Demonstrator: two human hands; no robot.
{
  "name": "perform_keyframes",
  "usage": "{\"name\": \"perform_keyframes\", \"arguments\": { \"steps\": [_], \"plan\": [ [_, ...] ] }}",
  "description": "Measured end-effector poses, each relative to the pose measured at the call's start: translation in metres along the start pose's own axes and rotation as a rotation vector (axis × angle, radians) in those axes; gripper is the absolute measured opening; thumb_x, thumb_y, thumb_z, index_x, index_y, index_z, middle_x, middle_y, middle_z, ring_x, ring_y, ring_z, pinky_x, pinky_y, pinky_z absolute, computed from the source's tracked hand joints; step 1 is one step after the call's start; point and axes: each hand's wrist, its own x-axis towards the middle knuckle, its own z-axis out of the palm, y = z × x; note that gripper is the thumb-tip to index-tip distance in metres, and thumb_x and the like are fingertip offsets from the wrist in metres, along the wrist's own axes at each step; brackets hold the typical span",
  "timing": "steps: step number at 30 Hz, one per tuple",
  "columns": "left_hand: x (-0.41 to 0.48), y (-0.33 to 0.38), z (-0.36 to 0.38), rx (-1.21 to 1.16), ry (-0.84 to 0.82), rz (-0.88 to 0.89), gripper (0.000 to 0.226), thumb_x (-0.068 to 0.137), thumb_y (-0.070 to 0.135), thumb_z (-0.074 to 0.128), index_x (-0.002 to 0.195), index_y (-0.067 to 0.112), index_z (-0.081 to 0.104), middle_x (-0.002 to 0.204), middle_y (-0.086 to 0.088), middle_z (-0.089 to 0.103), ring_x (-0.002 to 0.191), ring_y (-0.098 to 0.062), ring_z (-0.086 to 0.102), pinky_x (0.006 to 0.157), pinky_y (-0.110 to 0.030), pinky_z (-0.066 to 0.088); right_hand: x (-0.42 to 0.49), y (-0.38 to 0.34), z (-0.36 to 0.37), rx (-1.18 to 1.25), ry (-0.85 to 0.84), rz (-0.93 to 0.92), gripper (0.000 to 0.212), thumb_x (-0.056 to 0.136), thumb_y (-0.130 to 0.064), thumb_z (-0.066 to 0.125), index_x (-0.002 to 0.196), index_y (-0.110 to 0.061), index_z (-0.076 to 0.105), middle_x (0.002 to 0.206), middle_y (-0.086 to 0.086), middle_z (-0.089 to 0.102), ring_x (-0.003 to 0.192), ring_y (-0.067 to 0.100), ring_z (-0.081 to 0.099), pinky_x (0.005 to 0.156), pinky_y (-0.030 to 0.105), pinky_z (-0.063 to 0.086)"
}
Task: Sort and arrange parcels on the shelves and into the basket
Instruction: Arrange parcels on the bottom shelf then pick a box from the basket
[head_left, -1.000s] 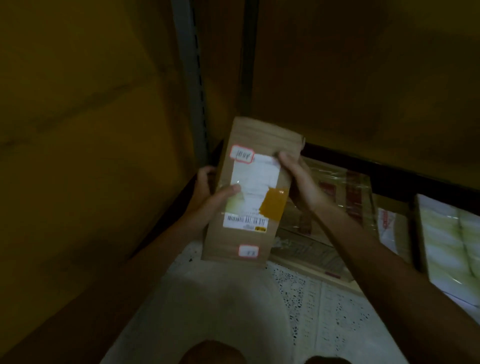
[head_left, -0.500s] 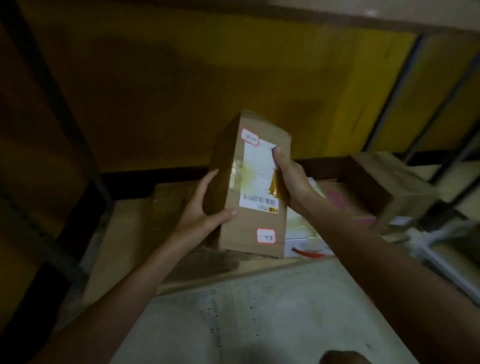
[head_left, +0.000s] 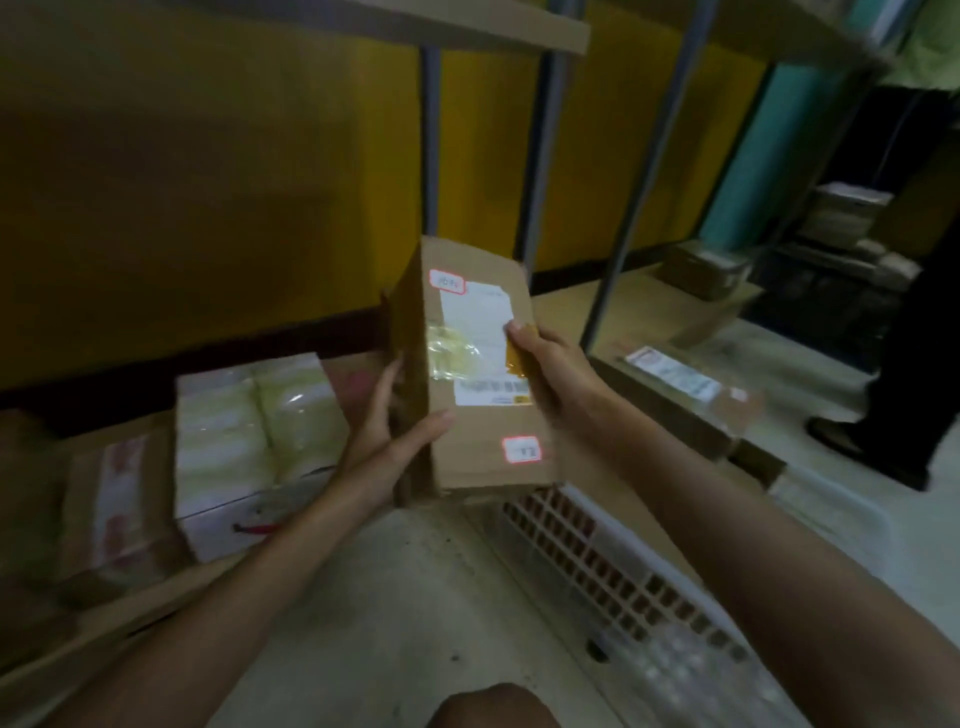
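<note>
A tall brown cardboard parcel (head_left: 485, 426) with a white shipping label and two red-edged stickers is held upright in front of me. My left hand (head_left: 395, 431) grips its left side with the thumb across the front. My right hand (head_left: 550, 374) clasps its right edge, thumb on the label. A white perforated basket (head_left: 618, 566) lies on the floor just below and right of the parcel. The bottom shelf (head_left: 130, 618) runs along the left, low against the yellow wall.
On the bottom shelf sit a white and pale-green box (head_left: 249, 431) and a brown taped box (head_left: 114, 509). Grey shelf posts (head_left: 430, 145) rise behind the parcel. More parcels (head_left: 691, 384) lie on the right shelf. A person's dark legs (head_left: 914, 364) stand at the right.
My view has swung right: the basket, the right shelf bay and the standing person have come into sight. The parcel stays gripped in both hands, centred in front of me.
</note>
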Motion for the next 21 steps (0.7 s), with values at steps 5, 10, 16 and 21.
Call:
{"name": "perform_keyframes", "arguments": {
  "steps": [5, 10, 16, 21],
  "plan": [
    [0.016, -0.030, 0.093, 0.057, -0.275, -0.142, 0.108, 0.057, 0.055, 0.073, 0.142, 0.038, 0.010, 0.143, 0.003, 0.036, 0.116, -0.006, 0.046, 0.084, -0.016, 0.046, 0.001, -0.001, -0.107, -0.295, 0.073, 0.004, 0.032, 0.092, -0.033, 0.055, 0.122, -0.025, 0.053, 0.089, -0.009, 0.064, 0.075, 0.007, 0.065, 0.063, 0.018, 0.054],
    [0.025, -0.062, 0.148, 0.444, -0.468, -0.317, 0.123, 0.052, 0.073, 0.066, 0.146, 0.031, -0.001, 0.156, 0.001, 0.009, 0.142, -0.020, 0.014, 0.114, -0.046, 0.021, 0.024, 0.028, -0.165, -0.971, 0.021, -0.124, 0.048, 0.093, -0.035, 0.052, 0.137, -0.020, 0.042, 0.131, 0.005, 0.050, 0.114, 0.020, 0.051, 0.092, 0.030, 0.042],
    [0.033, -0.071, 0.177, 0.614, -0.697, -0.131, 0.093, 0.075, 0.059, 0.059, 0.143, 0.043, -0.002, 0.156, 0.014, -0.006, 0.143, -0.015, -0.006, 0.114, -0.055, 0.013, 0.036, 0.068, -0.177, -1.279, -0.063, -0.171, 0.046, 0.093, -0.048, 0.044, 0.136, -0.032, 0.043, 0.145, 0.004, 0.040, 0.132, 0.024, 0.038, 0.108, 0.042, 0.032],
    [0.040, -0.088, 0.179, 0.757, -0.662, -0.062, 0.087, 0.079, 0.056, 0.057, 0.140, 0.049, -0.005, 0.155, 0.015, -0.009, 0.142, -0.015, -0.014, 0.114, -0.056, 0.005, 0.037, 0.090, -0.169, -1.328, -0.175, -0.108, 0.068, 0.085, -0.066, 0.042, 0.145, -0.035, 0.029, 0.158, 0.000, 0.016, 0.145, 0.021, 0.010, 0.115, 0.043, 0.011]
  ]
}}
